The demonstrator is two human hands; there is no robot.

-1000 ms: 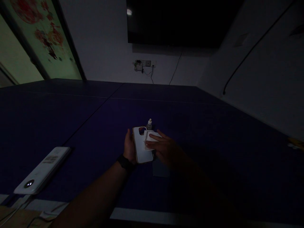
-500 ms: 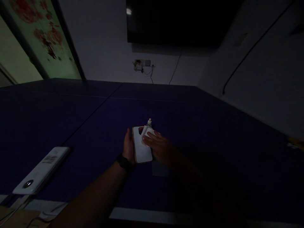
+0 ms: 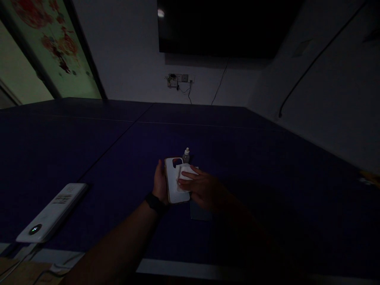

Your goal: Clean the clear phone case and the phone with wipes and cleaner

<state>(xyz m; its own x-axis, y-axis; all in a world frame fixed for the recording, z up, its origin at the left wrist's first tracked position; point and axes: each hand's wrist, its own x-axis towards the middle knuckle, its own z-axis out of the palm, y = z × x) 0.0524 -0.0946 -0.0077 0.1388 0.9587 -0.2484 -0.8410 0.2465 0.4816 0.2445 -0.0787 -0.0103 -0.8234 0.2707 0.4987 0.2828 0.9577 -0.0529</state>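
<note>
My left hand (image 3: 160,184) grips a white phone case (image 3: 173,186) by its left edge; a camera cutout shows at its top. Whether a phone sits inside the case I cannot tell. My right hand (image 3: 202,188) presses a folded white tissue (image 3: 183,174) flat against the case's back, with fingers spread over the tissue. Just behind the case stands a small bottle (image 3: 186,155) with a white cap. Partly under my right hand, a dark flat rectangular object (image 3: 200,213) lies on the blue table (image 3: 118,158).
A white power bank (image 3: 56,209) with cables plugged in lies at the table's left front. Wall sockets (image 3: 179,78) with cords are beyond the table's far edge, below a large dark screen (image 3: 219,27). The room is dim.
My right hand has slid the tissue down the case, uncovering more of the camera cutout and the bottle. My left hand holds nearly the same place.
</note>
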